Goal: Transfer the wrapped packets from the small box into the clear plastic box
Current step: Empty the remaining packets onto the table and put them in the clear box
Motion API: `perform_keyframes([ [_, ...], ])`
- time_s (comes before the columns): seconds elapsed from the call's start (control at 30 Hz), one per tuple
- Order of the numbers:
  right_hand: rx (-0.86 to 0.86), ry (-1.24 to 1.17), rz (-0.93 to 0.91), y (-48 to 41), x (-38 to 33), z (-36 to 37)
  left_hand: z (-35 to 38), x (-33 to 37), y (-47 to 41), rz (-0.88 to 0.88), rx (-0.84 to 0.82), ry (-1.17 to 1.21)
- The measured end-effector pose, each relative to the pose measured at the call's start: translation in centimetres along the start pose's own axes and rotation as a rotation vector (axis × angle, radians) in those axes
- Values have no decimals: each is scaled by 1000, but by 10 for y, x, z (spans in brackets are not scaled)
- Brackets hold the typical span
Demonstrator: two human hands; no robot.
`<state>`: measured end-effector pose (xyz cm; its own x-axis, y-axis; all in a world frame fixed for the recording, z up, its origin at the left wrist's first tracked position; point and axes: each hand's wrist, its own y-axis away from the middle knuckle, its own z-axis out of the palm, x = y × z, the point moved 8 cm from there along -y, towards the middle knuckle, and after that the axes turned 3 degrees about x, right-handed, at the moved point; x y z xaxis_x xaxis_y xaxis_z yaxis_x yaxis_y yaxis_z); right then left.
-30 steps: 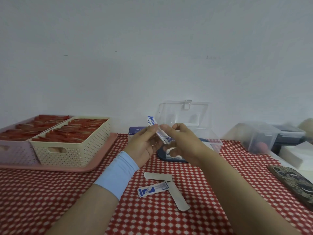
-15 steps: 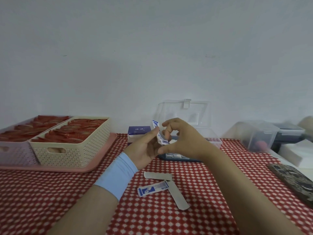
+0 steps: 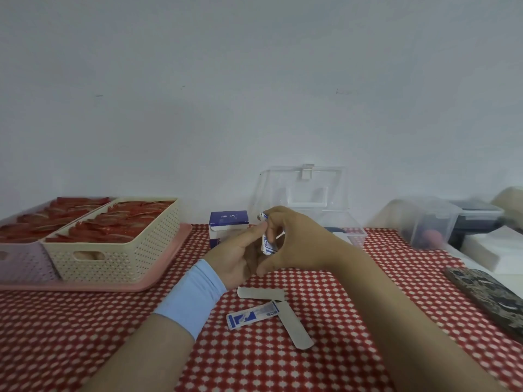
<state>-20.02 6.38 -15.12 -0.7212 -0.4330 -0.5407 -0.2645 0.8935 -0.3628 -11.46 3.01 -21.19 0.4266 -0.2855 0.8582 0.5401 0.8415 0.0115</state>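
Note:
Both hands meet above the middle of the table around one blue-and-white wrapped packet [image 3: 266,244], which stands almost upright. My left hand [image 3: 237,256] holds its lower part with thumb against fingers. My right hand [image 3: 294,241] pinches its top end with curled fingers. The small blue-and-white box [image 3: 228,226] stands just behind my left hand. The clear plastic box [image 3: 339,222], lid raised, sits behind my right hand. Another wrapped packet [image 3: 252,316] lies on the cloth in front, beside two grey strips [image 3: 294,325].
A pink tray [image 3: 172,267] at left carries a cream basket [image 3: 113,250] and a lilac one, both full of red packets. At right stand a clear lidded tub [image 3: 427,222], a dark container, white pads and a camouflage-patterned case [image 3: 486,295]. A wall rises behind the table.
The packet has turned from a slant to nearly upright. My right hand has moved up over its top end, while both hands drifted slightly left and toward me.

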Motion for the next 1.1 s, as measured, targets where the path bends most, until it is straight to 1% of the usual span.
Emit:
perform_keyframes([
  [0.03,-17,-38,24,2,2,0,2,0,1,-9,-10,0],
  [0.1,-20,-208,81,2,7,-4,2,0,3,-18,-24,3],
  [0.17,46,-372,126,0,15,-16,1,0,5,-23,-1,-1],
  [0.2,81,-402,150,0,20,-22,1,0,5,-21,-5,-14],
  [0.27,88,-374,181,0,27,-28,6,3,6,-4,-26,-44],
  [0.4,-15,-337,183,-2,23,-37,19,9,5,-15,-48,-127],
  [0.47,-42,-295,196,-7,21,-50,27,13,1,-29,-51,-152],
  [0.6,-78,-179,162,-20,10,-84,52,28,-12,-29,-95,-153],
  [0.73,-40,-120,178,-30,16,-113,75,36,-25,-78,-174,-161],
  [0.87,38,-121,227,-38,35,-124,80,40,-45,-60,-136,-87],
  [0.93,67,-121,218,-37,41,-128,81,42,-53,-51,-130,-64],
  [1.03,-78,-111,155,-34,38,-117,81,44,-61,-48,-137,-70],
  [1.1,-115,21,119,-34,34,-110,83,44,-63,-60,-144,-119],
])
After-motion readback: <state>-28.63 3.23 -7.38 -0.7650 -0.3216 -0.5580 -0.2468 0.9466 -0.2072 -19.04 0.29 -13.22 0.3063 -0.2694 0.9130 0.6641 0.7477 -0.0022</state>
